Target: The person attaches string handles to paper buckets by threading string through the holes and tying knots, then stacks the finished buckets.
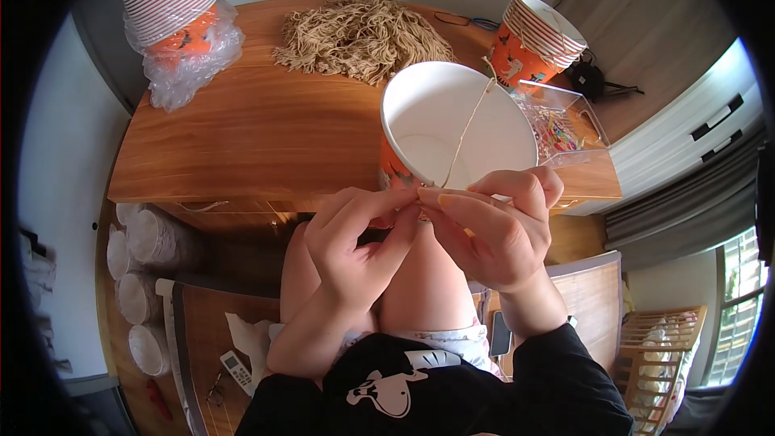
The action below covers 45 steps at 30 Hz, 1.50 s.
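An orange paper bucket (460, 117) with a white inside stands at the table's front edge, its opening towards me. A thin twine (467, 131) runs across the opening from the far rim down to my fingers at the near rim. My left hand (355, 238) and my right hand (496, 226) meet there, fingertips pinched together. The twine's end seems to lie between them, but the fingers hide it. Which hand grips the twine is hard to tell on the left; the right thumb and finger close where it ends.
A pile of tan twine (363, 36) lies behind. Stacked buckets stand at back left (169, 0) and back right (537, 36). A clear box (561, 129) of small colourful pieces sits right of the bucket. Wrapped stacks (149, 238) lie on the floor; a phone (501, 333) is beside my lap.
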Motion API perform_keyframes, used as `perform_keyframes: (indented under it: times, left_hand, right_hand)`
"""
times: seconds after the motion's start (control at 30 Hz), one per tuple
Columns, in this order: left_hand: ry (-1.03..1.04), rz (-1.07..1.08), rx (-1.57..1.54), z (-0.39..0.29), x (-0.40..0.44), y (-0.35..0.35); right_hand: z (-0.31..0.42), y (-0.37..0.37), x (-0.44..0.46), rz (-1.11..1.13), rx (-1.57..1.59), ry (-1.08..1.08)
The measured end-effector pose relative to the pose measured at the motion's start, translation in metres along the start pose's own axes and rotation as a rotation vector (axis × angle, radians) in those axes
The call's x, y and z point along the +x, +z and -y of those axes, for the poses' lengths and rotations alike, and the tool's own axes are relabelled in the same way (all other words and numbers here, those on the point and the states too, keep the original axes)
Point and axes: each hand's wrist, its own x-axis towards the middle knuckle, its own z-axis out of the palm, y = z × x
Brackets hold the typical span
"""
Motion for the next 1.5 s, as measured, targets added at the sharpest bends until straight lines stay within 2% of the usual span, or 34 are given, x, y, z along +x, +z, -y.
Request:
perform_keyframes:
  times: [0.17,0.23,0.27,0.33,0.43,0.93,1.17,1.47,1.5]
  left_hand:
    - [0.002,0.067,-0.017,-0.003,0.001,0.000]
    - [-0.124,0.064,-0.184,0.000,-0.003,0.002]
    - [-0.124,0.066,-0.182,0.002,-0.005,0.003]
    - [-0.278,0.057,-0.431,0.003,-0.008,0.005]
    - [-0.294,0.078,-0.469,0.001,-0.007,0.006]
    - [-0.088,0.047,-0.108,-0.005,-0.002,0.001]
    - [-0.154,0.037,-0.141,-0.009,-0.005,0.001]
    - [-0.239,0.064,-0.204,-0.013,-0.007,0.007]
    - [-0.273,0.094,-0.302,-0.011,-0.008,0.008]
  right_hand:
    - [-0.003,-0.001,0.000,-0.010,0.049,0.028]
    - [-0.004,0.000,-0.002,-0.001,0.062,0.032]
    - [-0.005,0.000,-0.003,0.010,0.074,0.036]
    - [-0.006,0.001,-0.006,0.012,0.082,0.035]
    - [-0.005,0.001,-0.006,0.005,0.080,0.039]
    - [-0.003,0.007,-0.009,-0.031,-0.034,-0.011]
    - [-0.005,0.002,-0.009,-0.003,-0.047,-0.021]
    - [-0.003,0.010,-0.009,-0.095,0.066,0.018]
    - [-0.002,0.010,-0.009,-0.096,0.068,0.024]
